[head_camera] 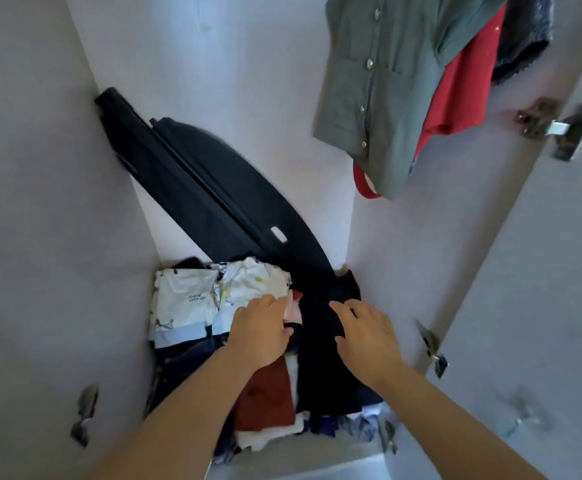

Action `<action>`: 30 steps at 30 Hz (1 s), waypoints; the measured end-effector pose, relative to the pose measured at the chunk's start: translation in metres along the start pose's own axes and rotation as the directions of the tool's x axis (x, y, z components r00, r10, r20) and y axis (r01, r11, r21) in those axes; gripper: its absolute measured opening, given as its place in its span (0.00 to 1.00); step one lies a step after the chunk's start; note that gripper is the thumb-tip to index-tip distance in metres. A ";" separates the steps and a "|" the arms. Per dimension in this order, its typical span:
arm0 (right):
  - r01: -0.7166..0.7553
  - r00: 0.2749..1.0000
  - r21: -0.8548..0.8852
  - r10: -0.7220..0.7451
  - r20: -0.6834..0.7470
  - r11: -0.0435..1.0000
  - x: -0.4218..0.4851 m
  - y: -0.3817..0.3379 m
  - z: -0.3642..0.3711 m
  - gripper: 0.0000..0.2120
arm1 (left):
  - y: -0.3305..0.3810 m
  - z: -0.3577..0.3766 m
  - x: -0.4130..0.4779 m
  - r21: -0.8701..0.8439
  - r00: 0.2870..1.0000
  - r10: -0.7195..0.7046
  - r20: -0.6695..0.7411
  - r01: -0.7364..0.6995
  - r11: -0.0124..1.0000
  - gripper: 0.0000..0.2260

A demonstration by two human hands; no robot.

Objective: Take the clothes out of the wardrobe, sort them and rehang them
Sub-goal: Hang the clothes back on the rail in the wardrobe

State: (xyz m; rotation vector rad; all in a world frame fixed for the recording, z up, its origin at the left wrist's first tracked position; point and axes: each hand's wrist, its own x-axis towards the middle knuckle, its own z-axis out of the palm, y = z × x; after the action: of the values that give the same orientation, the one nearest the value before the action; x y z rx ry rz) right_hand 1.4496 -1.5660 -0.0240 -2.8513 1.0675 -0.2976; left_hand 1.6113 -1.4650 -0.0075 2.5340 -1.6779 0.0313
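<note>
A pile of folded clothes (185, 306) lies on the floor of the white wardrobe (40, 202). In it are white printed pieces at the left, a rust-red garment (267, 400) in front and a black garment (320, 341) at the right. My left hand (260, 329) lies palm down on the middle of the pile, fingers reaching over a pink and white piece. My right hand (365, 330) rests on the black garment with its fingers bent into the cloth. At the upper right hang a grey-green button shirt (379, 91), a red top (456, 95) and a dark garment (521, 39).
A long black roll-up cover (192, 188) leans diagonally across the wardrobe's back corner, its lower end behind the pile. The open door (542, 271) stands at the right, with metal hinges (556, 128) on its inner edge. Another hinge (83, 414) sits low on the left wall.
</note>
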 end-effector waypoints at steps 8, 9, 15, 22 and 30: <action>-0.305 0.929 0.003 0.296 0.223 0.952 -0.185 -0.034 0.070 0.27 | 0.029 0.083 -0.141 -0.010 0.957 0.187 0.221 -0.190 0.982 0.22; -0.343 0.910 -0.002 0.333 0.246 0.939 -0.212 -0.040 0.076 0.27 | 0.033 0.090 -0.160 -0.007 0.946 0.219 0.241 -0.224 0.975 0.22; -0.600 0.751 -0.011 0.569 0.335 0.800 -0.381 -0.064 0.083 0.27 | 0.076 0.120 -0.273 -0.044 0.783 0.438 0.441 -0.469 0.882 0.23; -0.879 0.450 -0.038 0.853 0.264 0.476 -0.565 -0.088 0.059 0.25 | 0.179 0.120 -0.376 -0.128 0.445 0.772 0.454 -0.825 0.551 0.23; -0.999 -0.009 0.045 0.997 0.077 -0.012 -0.783 -0.180 0.021 0.25 | 0.298 0.096 -0.564 -0.226 -0.028 0.942 0.335 -0.973 0.051 0.20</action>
State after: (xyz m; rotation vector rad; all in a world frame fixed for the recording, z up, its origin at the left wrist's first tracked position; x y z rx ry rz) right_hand 0.9912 -0.9155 -0.1380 -1.1720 2.6018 -0.1256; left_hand 1.1124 -1.0729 -0.1224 0.6936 -3.2811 -0.3582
